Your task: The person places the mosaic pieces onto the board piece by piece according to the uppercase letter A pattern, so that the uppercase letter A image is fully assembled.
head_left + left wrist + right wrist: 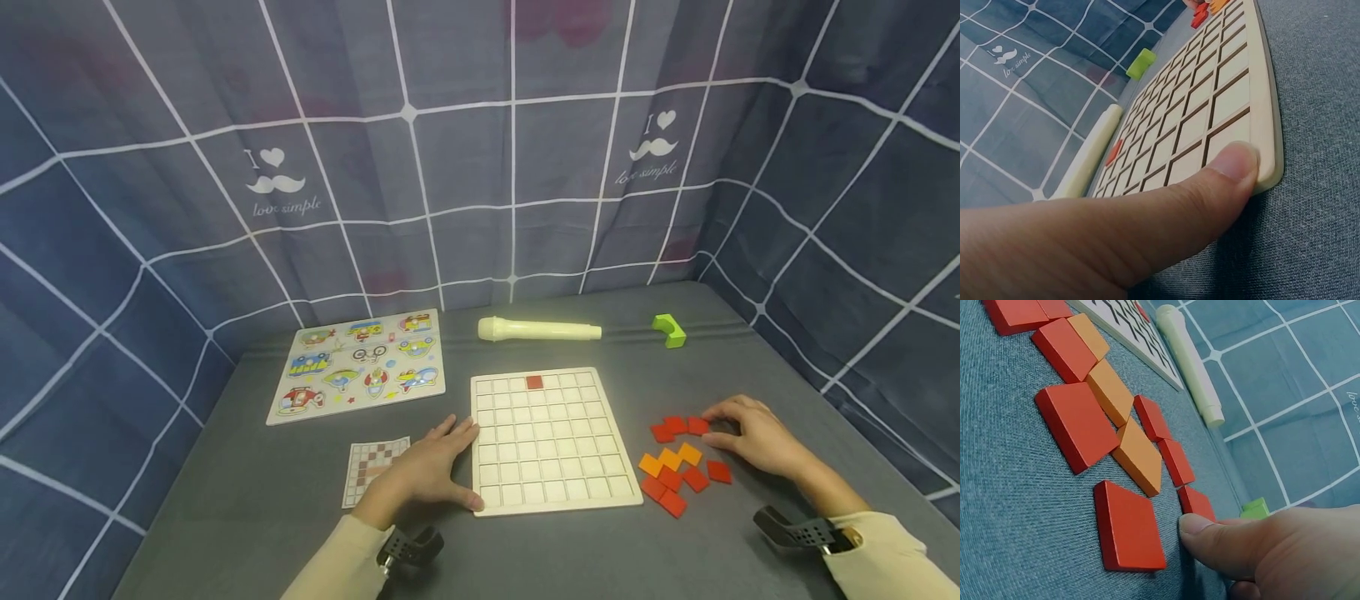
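My left hand (429, 468) rests along the left edge of a pale wooden grid board (553, 450), its fingers spread and its thumb on the near-left corner. One red tile (534, 382) sits in a cell of the board's far row. Right of the board, my right hand (759, 437) pinches another red square tile (1196, 503) between thumb and forefinger; the forefinger is mostly hidden in the right wrist view. Beside that hand lie several more red tiles (1129, 528) and three orange tiles (670, 459), flat on the cloth.
A patterned card (358, 454) lies partly behind my left hand. Farther back are a vehicle picture puzzle board (352, 354), a cream microphone-shaped stick (540, 330) and a green arch-shaped block (670, 331). A checked curtain (465, 192) closes off the back and sides.
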Action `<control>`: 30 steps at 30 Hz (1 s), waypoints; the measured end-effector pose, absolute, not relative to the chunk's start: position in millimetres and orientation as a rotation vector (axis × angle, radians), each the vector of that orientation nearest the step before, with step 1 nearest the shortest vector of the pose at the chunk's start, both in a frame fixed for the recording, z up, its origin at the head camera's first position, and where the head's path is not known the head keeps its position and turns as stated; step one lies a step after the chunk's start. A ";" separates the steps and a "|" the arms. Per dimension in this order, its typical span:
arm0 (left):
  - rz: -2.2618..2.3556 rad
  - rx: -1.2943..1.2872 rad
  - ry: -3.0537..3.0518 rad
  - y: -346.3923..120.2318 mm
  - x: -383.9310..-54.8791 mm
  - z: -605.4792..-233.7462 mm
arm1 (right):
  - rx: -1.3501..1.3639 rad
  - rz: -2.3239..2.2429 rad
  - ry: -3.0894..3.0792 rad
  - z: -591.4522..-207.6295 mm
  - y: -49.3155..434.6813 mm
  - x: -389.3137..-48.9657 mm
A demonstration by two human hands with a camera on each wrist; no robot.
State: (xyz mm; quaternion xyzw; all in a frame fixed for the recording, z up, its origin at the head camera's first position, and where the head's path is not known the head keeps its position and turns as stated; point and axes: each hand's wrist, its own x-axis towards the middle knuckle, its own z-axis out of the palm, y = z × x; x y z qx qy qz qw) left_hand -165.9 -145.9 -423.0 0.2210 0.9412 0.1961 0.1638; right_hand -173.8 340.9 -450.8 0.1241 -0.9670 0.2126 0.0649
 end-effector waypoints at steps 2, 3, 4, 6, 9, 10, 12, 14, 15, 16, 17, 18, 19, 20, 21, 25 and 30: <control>0.559 0.630 2.687 -146.1 -166.0 -423.4 | 0.377 0.632 -2.924 -449.6 339.7 -174.1; 0.559 0.629 2.688 -146.1 -166.1 -423.4 | 0.376 0.628 -2.928 -448.7 339.3 -174.6; 0.558 0.626 2.689 -146.2 -166.2 -423.4 | 0.375 0.630 -2.932 -447.7 339.0 -175.4; 0.557 0.621 2.691 -146.1 -166.3 -423.4 | 0.370 0.635 -2.936 -445.7 337.6 -177.0; 0.557 0.625 2.689 -146.2 -166.0 -423.4 | 0.368 0.654 -2.928 -443.3 334.4 -178.3; 0.557 0.632 2.687 -146.1 -165.9 -423.5 | 0.378 0.659 -2.918 -443.0 333.2 -178.6; 0.559 0.645 2.684 -146.1 -165.8 -423.9 | 0.397 0.680 -2.904 -442.7 329.6 -178.5; 0.562 0.654 2.683 -146.0 -165.8 -424.5 | 0.421 0.688 -2.882 -442.3 325.8 -179.4; 0.561 0.653 2.684 -146.0 -165.9 -424.7 | 0.432 0.694 -2.877 -442.0 323.7 -180.5; 0.563 0.650 2.685 -146.0 -166.0 -424.8 | 0.442 0.703 -2.873 -441.4 321.1 -181.5; 0.563 0.646 2.686 -146.1 -165.9 -424.8 | 0.447 0.709 -2.874 -440.6 318.3 -182.8; 0.565 0.640 2.687 -146.2 -165.9 -424.8 | 0.456 0.718 -2.871 -439.8 315.4 -184.5; 0.566 0.635 2.687 -146.2 -165.8 -424.7 | 0.462 0.720 -2.869 -438.8 312.0 -186.1; 0.566 0.631 2.688 -146.3 -165.8 -424.6 | 0.465 0.725 -2.872 -437.9 308.8 -187.8; 0.567 0.629 2.688 -146.4 -165.7 -424.5 | 0.471 0.734 -2.878 -436.9 305.4 -189.5; 0.565 0.627 2.689 -146.4 -165.8 -424.8 | 0.489 0.781 -2.896 -434.1 291.0 -194.8; 0.563 0.622 2.691 -146.2 -165.7 -425.7 | 0.493 0.860 -2.917 -432.5 271.1 -200.7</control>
